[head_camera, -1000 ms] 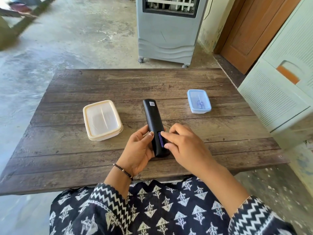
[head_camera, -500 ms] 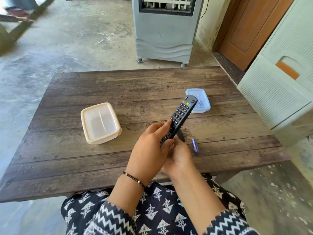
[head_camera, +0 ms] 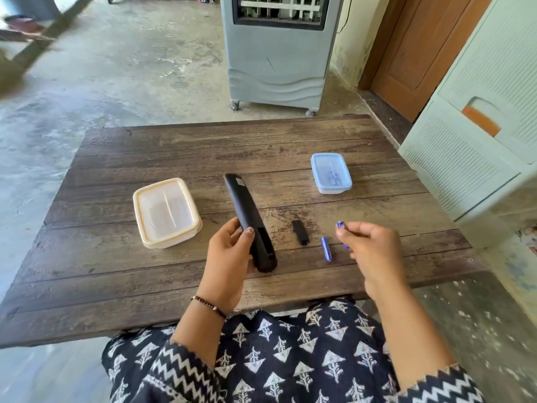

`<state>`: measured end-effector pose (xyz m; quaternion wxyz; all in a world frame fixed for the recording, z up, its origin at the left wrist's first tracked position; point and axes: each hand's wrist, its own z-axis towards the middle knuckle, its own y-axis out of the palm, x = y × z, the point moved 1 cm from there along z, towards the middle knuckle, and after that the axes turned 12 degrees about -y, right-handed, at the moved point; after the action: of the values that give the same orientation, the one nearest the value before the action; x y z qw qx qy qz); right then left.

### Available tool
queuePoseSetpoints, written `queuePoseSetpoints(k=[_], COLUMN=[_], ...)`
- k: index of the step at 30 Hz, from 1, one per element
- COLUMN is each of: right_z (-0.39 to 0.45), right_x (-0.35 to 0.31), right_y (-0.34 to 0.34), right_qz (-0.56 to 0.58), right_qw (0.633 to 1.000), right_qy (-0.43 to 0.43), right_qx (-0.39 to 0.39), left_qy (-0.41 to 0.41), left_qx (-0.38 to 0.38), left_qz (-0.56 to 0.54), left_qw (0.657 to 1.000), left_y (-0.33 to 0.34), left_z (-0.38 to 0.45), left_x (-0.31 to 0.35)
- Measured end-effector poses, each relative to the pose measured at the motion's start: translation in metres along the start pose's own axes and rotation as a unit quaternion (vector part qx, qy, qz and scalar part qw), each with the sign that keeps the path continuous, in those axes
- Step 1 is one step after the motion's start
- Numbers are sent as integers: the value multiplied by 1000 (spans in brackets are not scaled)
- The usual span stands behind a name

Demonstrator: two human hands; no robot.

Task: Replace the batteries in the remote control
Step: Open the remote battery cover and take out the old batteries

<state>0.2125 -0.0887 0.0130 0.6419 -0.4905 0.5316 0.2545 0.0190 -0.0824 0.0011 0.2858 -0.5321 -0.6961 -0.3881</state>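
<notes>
Remote control (head_camera: 247, 219), black and face down, battery bay uncovered, tilted above the wooden surface (head_camera: 174, 274). The left hand (head_camera: 229, 266) wraps its near end; the right hand (head_camera: 369, 248) pinches a blue battery (head_camera: 340, 225). Another battery (head_camera: 326, 248) and the cover (head_camera: 300, 232) lie between them. The remote looks light, rigid and smooth, best gripped along its sides.

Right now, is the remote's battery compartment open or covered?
Open. The remote control, held back-up by the left hand, shows a bare slot, and the battery cover lies apart on the table.
</notes>
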Motion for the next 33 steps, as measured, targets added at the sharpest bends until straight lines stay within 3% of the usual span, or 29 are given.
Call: queuePoseSetpoints(k=[4, 11, 17, 27, 33], right_z=[12, 17, 13, 6, 6], right_x=[20, 24, 19, 10, 8], right_y=[-4, 5, 5, 10, 12], right_qz=[-83, -180, -196, -230, -245], right_qw=[994, 981, 974, 954, 942], right_qy=[21, -29, -56, -88, -97], right_qx=[-67, -69, -103, -170, -210], left_qy=[-62, -57, -26, 25, 68], left_qx=[-14, 35, 101, 142, 199], left_qz=[-46, 5, 100, 248, 359], left_qw=[997, 998, 990, 958, 909], left_y=[-1, 3, 4, 0, 7], left_z=[3, 17, 23, 28, 32], left_x=[-2, -1, 5, 1, 13])
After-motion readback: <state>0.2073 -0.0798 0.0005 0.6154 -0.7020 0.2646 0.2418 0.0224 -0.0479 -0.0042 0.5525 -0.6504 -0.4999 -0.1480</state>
